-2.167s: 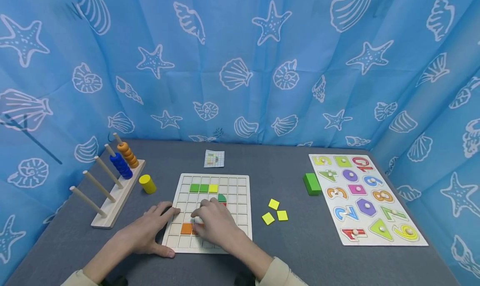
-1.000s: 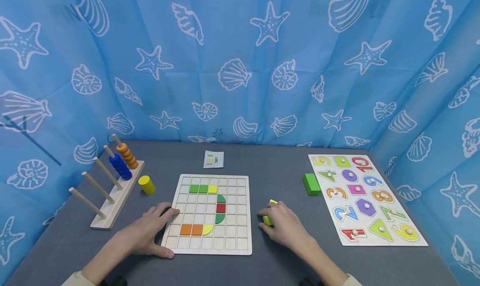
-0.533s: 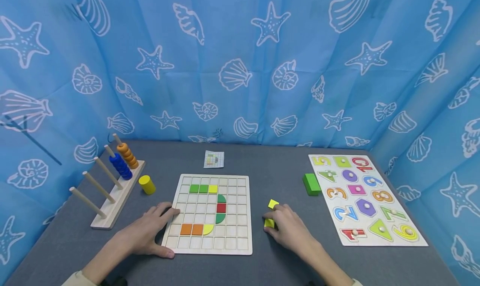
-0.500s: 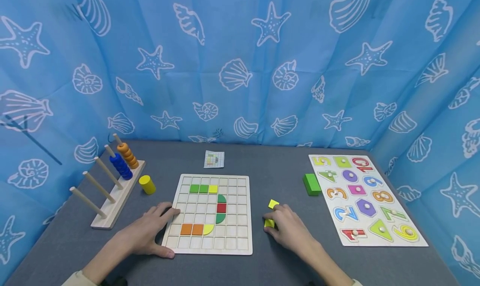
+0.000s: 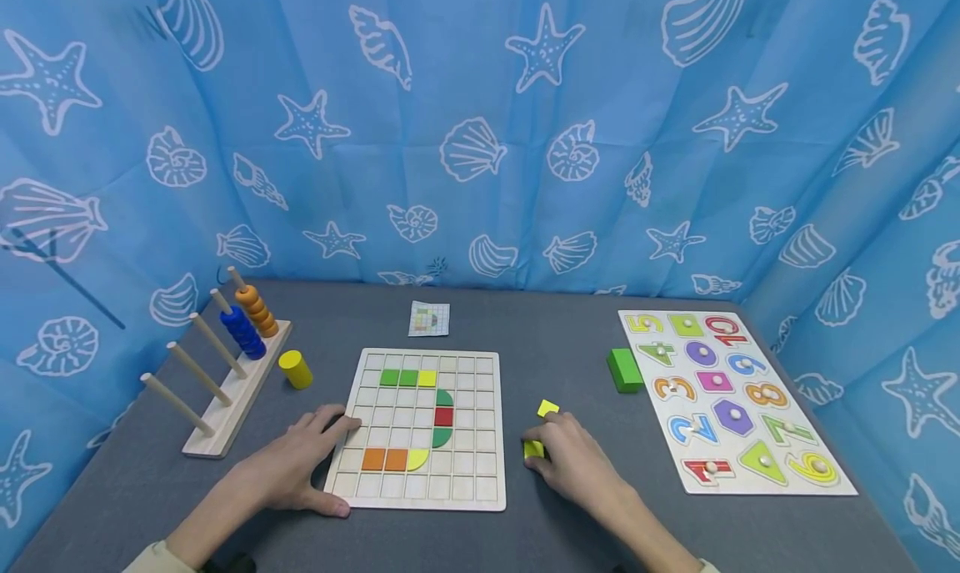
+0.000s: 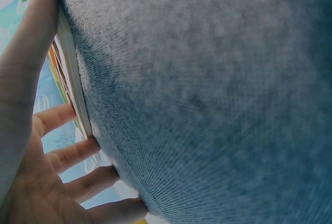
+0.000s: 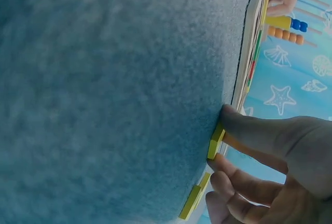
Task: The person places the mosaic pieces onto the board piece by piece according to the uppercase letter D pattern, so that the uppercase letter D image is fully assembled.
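My left hand (image 5: 303, 460) rests at the left side of a pale wooden grid board (image 5: 465, 494), thumb at the lower left corner, fingers spread along the edge. To the right of the board, my right hand (image 5: 573, 460) pinches a yellow square tile (image 5: 533, 449) between thumb and finger, low at the tabletop; the right wrist view shows this tile (image 7: 216, 140) edge-on. Another yellow tile (image 5: 547, 408) lies just beyond the fingers. On the board sit two green squares (image 5: 398, 378), a yellow square (image 5: 427, 378), a red square (image 5: 443, 417) between green quarter-rounds (image 5: 442, 437), two orange squares (image 5: 384, 459) and a yellow quarter-round (image 5: 416, 459).
A small pattern card (image 5: 429, 319) lies behind the board. At left stand a peg rack (image 5: 240, 389) with blue and orange beads and a yellow cylinder (image 5: 296, 369). On the right are a green block (image 5: 625, 370) and a number-and-shape puzzle board (image 5: 735, 402).
My right hand has moved right, off the board and onto the yellow tiles, uncovering the yellow quarter-round beside the orange squares. Lately the pinched tile has shifted slightly left. My left hand stays put.
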Available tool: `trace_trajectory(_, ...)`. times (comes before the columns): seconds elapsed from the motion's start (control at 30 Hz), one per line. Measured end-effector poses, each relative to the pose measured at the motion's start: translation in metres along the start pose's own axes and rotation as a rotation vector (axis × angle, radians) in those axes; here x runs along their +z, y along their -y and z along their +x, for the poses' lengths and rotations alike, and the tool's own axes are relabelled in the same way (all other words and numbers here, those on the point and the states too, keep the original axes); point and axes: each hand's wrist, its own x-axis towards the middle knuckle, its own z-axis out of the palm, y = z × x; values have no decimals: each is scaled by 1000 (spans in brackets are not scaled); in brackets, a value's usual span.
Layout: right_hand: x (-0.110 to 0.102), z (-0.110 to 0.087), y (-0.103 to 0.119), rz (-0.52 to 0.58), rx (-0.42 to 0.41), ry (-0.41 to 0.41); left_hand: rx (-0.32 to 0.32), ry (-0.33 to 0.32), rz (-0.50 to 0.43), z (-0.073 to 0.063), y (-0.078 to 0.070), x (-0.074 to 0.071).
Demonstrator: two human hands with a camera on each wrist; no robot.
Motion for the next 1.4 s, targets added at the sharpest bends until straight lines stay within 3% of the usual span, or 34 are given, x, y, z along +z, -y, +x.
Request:
trace_trajectory(0.6, 2, -1, 4, 85, 10, 22, -1, 2, -11, 0, 1, 1)
trace_trajectory(1.1, 4, 1, 10, 72, 30, 22, -13, -4, -12, -1, -1, 1)
trace_trajectory(1.4, 0, 3, 16, 62, -7, -19, -6, -2, -5, -1, -2, 0)
